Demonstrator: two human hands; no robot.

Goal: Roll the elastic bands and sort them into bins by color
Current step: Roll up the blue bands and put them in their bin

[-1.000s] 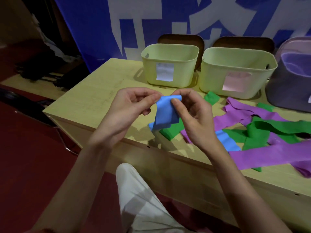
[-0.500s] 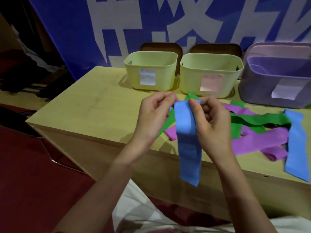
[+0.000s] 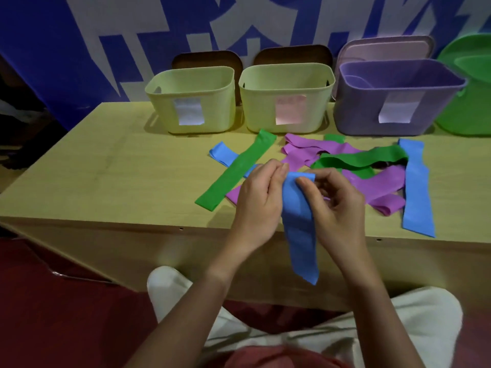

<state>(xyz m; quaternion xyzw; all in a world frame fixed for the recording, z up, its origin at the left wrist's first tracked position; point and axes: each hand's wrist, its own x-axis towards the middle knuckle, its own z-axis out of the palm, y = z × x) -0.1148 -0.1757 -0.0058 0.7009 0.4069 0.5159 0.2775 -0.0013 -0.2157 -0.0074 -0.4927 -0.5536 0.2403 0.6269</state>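
A blue elastic band (image 3: 300, 229) hangs down past the table's front edge, held at its top by both hands. My left hand (image 3: 259, 205) pinches its upper left corner and my right hand (image 3: 336, 205) pinches its upper right corner with thumb and curled fingers. On the table behind them lie loose bands: a long green band (image 3: 239, 171), a short blue band (image 3: 221, 152), several purple bands (image 3: 305, 150), another green band (image 3: 364, 158) and a long blue band (image 3: 415, 189) at the right.
Bins line the back of the wooden table (image 3: 106, 168): two pale yellow bins (image 3: 194, 99) (image 3: 287, 96) with paper labels, a purple bin (image 3: 396, 99) and a green bin (image 3: 467, 96) at the far right. Lids lean behind them. My knees are below the table edge.
The view has swung right and down, showing the purple and green bins. The blue band, bunched a second ago, now hangs unfolded, and both hands keep their pinch on its top edge.
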